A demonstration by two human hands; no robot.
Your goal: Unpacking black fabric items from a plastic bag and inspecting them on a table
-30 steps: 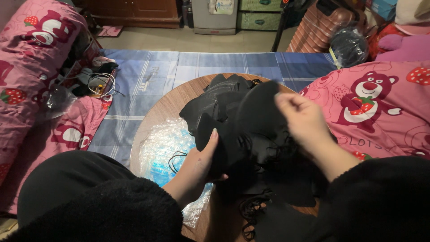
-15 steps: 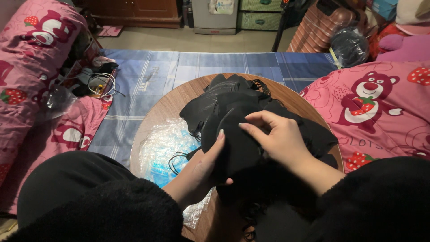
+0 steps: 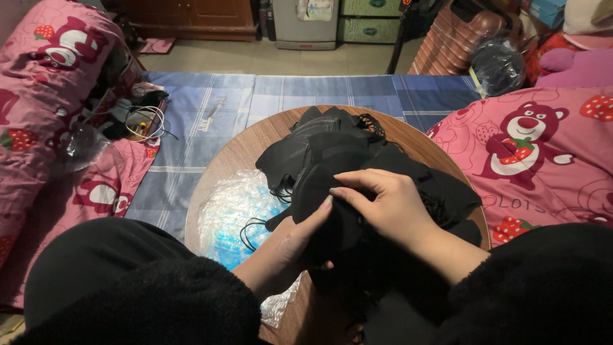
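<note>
Both hands on heap of black face masks [image 3: 357, 166], left hand [image 3: 300, 239] gripping underneath, right hand [image 3: 389, 204] pinching top (fingers curled), round wooden table [image 3: 239, 150] rim bare beyond, clear plastic bag [image 3: 233, 217] beside.

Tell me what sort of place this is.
Most likely a room in a home, worked in at floor level. A low round wooden table stands on a blue checked mat, pink cartoon-bear bedding lies on both sides, and a wooden cabinet stands against the far wall.
</note>
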